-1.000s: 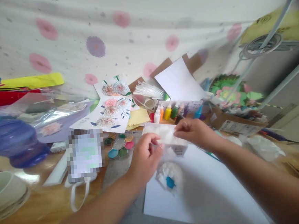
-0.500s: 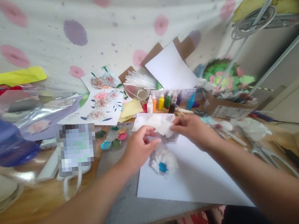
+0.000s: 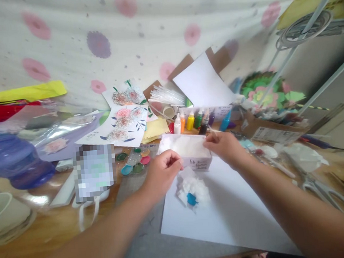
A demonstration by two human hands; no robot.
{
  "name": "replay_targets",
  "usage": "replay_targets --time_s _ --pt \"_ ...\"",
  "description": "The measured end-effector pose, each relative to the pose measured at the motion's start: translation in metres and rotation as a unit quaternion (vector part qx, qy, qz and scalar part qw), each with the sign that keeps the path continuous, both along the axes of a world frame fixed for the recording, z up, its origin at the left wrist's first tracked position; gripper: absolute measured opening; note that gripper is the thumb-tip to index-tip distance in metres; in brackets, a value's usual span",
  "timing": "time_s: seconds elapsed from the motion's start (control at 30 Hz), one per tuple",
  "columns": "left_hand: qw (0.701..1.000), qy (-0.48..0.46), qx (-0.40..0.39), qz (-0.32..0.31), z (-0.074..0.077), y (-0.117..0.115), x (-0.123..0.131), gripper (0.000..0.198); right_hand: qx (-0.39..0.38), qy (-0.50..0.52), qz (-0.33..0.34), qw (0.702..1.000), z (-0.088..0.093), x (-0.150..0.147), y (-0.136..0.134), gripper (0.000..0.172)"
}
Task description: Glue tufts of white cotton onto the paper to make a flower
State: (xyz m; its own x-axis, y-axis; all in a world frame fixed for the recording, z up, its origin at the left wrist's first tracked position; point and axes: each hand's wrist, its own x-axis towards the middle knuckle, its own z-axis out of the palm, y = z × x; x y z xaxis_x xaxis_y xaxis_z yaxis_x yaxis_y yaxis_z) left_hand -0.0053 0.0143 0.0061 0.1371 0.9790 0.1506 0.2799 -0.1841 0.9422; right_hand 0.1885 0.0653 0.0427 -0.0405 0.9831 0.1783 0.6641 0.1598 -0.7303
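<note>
My left hand (image 3: 163, 169) is closed in a pinch just in front of the white box. Whatever its fingertips hold is too small to make out. Below them, a crumpled white tissue-like wad (image 3: 199, 188) with a blue spot (image 3: 192, 199) lies on a large white sheet of paper (image 3: 227, 220). My right hand (image 3: 225, 146) is also pinched, at the right rim of the white box (image 3: 197, 162). I cannot tell whether it grips the rim or a small piece. Soft white material (image 3: 185, 144) shows inside the box, which has handwriting on its front.
Behind the box stand several paint bottles (image 3: 190, 121). Small paint dishes (image 3: 137, 168) and a blurred-out object (image 3: 95, 173) lie to the left, near flower pictures (image 3: 124, 125). Scissors (image 3: 316, 185) lie at right. A grey mat (image 3: 134, 223) lies under the paper.
The white fluffy piece between my hands over the box is no longer there, and the box's inside shows more. My left fingers have curled closed. The view has shifted slightly.
</note>
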Motion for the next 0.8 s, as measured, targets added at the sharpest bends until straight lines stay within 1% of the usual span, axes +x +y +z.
replay_targets --time_s 0.13,0.27,0.43,0.6,0.8 --pt "1.0 0.006 0.006 -0.022 -0.001 0.0 0.0 0.012 -0.012 -0.004 0.018 1.0 0.001 0.003 -0.001 0.021" --pt "0.999 0.025 0.014 -0.022 -0.003 0.001 0.0 0.013 -0.012 -0.025 0.03 0.999 -0.002 0.004 0.0 0.023" --pt "0.997 0.062 0.04 -0.007 -0.004 0.001 0.0 0.011 -0.001 -0.052 0.001 0.999 -0.001 0.007 0.002 0.018" --pt "0.992 0.115 0.049 0.0 -0.003 0.0 0.001 0.009 -0.007 -0.072 0.0 0.997 0.0 0.01 0.004 0.022" --pt "0.992 0.118 0.052 -0.003 -0.004 0.0 0.002 0.009 0.039 -0.102 0.008 0.994 -0.005 0.016 0.01 0.025"
